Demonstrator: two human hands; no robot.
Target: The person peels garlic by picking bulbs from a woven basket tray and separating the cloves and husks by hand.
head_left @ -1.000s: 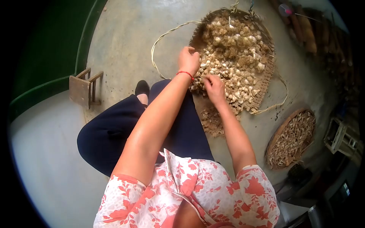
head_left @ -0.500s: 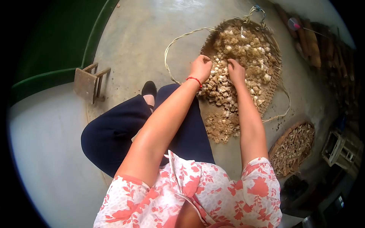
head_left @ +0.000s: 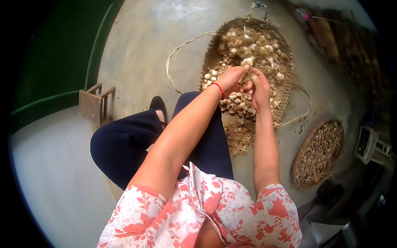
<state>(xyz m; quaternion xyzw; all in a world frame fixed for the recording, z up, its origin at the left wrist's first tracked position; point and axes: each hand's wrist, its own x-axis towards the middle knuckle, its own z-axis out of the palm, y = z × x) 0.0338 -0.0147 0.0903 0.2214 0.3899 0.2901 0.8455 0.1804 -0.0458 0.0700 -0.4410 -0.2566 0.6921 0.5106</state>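
My left hand (head_left: 233,79), with a red string at its wrist, is closed at the fingertips around a pale garlic bulb (head_left: 248,62). Close against it, my right hand (head_left: 261,88) has its fingers bent around the lower side of the same bulb. Part of the grip is hidden behind the fingers. Both hands are above a wide woven basket (head_left: 285,99) heaped with garlic. Cleaner white bulbs (head_left: 211,76) lie at its left side, and dry brown husks (head_left: 240,138) are piled at its near end.
A round tray (head_left: 295,173) of dried pieces stands on the floor at right. Rope handles (head_left: 169,68) loop out from the basket. A small wooden stool (head_left: 91,105) is at left, a wooden frame (head_left: 366,144) at far right. Logs (head_left: 324,37) are stacked at upper right.
My hands have come together from apart over the heap, and a garlic bulb now shows between them. The whole view has shifted slightly, with the basket further left.
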